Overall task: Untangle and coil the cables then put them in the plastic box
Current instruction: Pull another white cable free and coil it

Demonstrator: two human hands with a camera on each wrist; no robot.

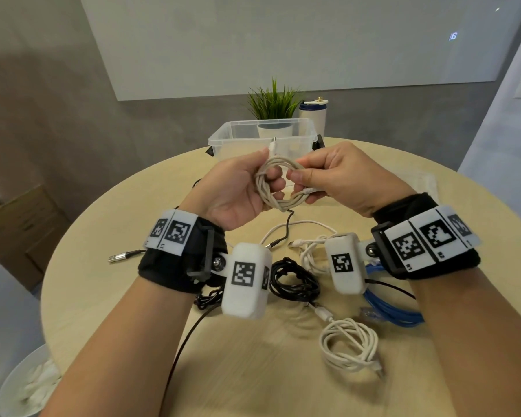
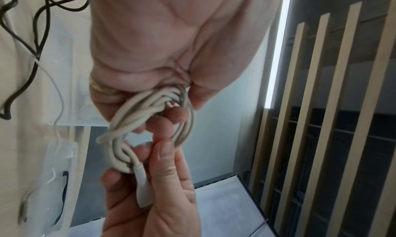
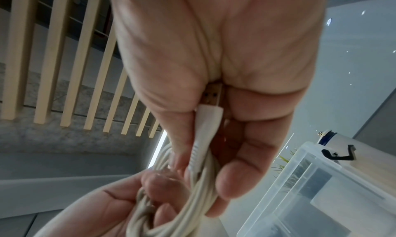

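Beige cable coil (image 1: 278, 183): held in the air above the middle of the surface (image 1: 139, 206), between both hands. Several loops, bundled.

Left hand (image 1: 235, 188): fingers curled through the loops, thumb pressing on top; clamped on the coil's left side. One small plug end (image 1: 273, 145) sticks up beside the thumb.

Right hand (image 1: 340, 176): thumb and fingers pinch the coil's right side; in the right wrist view the white USB plug (image 3: 209, 120) lies between thumb and palm, its metal tip toward the wrist.

Plastic box (image 1: 223, 139): clear, open-topped, at the far edge of the surface, beyond the hands.

White coiled cable (image 1: 349, 344): lying on the surface toward the near edge, right of centre.

Black cable bundle (image 1: 294, 278): on the surface below the wrists, partly hidden by the left wrist camera.

Blue cable (image 1: 391, 311): on the surface under the right forearm, partly hidden.

Loose white cable (image 1: 307, 251) and a black lead with a metal USB plug (image 1: 115, 257): spread on the surface between the wrists and to the left.

Potted plant (image 1: 272, 106) and white bottle (image 1: 313, 112): behind the box.
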